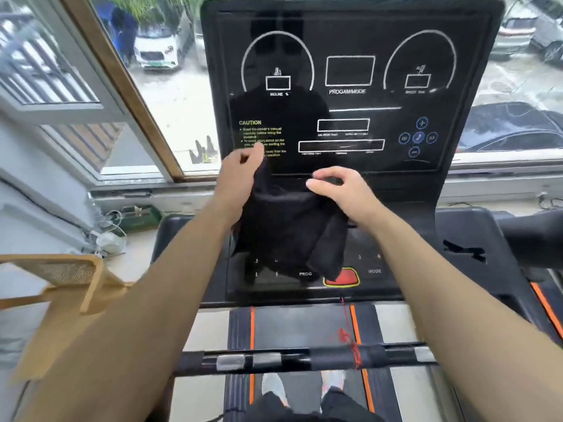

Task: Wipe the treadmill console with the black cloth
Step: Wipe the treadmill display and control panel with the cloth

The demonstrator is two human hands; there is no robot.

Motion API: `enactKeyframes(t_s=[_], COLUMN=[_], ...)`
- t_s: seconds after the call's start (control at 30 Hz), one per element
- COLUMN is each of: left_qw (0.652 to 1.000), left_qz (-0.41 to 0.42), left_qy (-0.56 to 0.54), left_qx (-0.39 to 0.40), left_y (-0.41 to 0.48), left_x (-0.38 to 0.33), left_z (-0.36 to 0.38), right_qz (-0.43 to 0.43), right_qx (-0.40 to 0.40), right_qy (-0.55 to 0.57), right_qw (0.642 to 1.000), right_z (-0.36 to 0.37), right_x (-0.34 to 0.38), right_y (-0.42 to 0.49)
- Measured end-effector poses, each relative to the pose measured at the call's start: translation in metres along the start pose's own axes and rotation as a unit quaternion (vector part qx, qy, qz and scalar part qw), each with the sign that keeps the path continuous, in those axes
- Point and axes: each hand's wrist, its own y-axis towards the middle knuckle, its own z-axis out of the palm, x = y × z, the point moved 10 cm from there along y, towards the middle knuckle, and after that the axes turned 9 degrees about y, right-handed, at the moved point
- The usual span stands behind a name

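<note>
left hand [240, 170] grip pinches black cloth [289, 233] | right hand [338, 190] seemingly too | hangs below, over console [350, 117]

Both arms extended forward; left hand [243, 169] pinched closed, raised; right hand [338, 190] fingers curled, pinching.

Indoor exercise spot beside a window [146, 95]: treadmill console [350, 86], running belt [301, 324] underfoot (parked cars [157, 48] outside below).
</note>
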Motion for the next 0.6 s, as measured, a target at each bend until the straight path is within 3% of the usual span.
enactKeyframes(t_s=[0.13, 0.23, 0.3, 0.37, 0.47, 0.53, 0.6], left_qw=[0.994, 0.992, 0.993, 0.979, 0.895, 0.851, 0.844], left_qz=[0.078, 0.115, 0.108, 0.071, 0.029, 0.071, 0.161], left_qy=[-0.077, -0.040, 0.054, 0.179, 0.410, 0.508, 0.511], left_qx=[-0.025, -0.029, -0.003, 0.066, 0.171, 0.111, 0.035], left_y=[-0.003, -0.016, -0.027, -0.039, -0.063, -0.068, -0.076], left_x=[-0.021, -0.016, 0.014, 0.061, 0.121, 0.131, 0.128], left_z=[-0.047, -0.061, -0.053, -0.033, -0.005, -0.005, 0.003], right_qz=[-0.147, -0.212, -0.213, -0.151, -0.103, -0.151, -0.172], right_qx=[-0.005, -0.035, -0.032, 0.005, -0.004, -0.032, -0.006], right_qy=[-0.048, -0.082, -0.163, -0.309, -0.474, -0.465, -0.459], right_qw=[0.988, 0.973, 0.963, 0.939, 0.874, 0.872, 0.872], right_z=[0.016, 0.027, 0.045, 0.068, 0.078, 0.083, 0.098], right_x=[0.056, 0.069, 0.043, -0.017, -0.083, -0.086, -0.095], right_y=[-0.002, -0.017, -0.033, -0.047, -0.072, -0.083, -0.083])
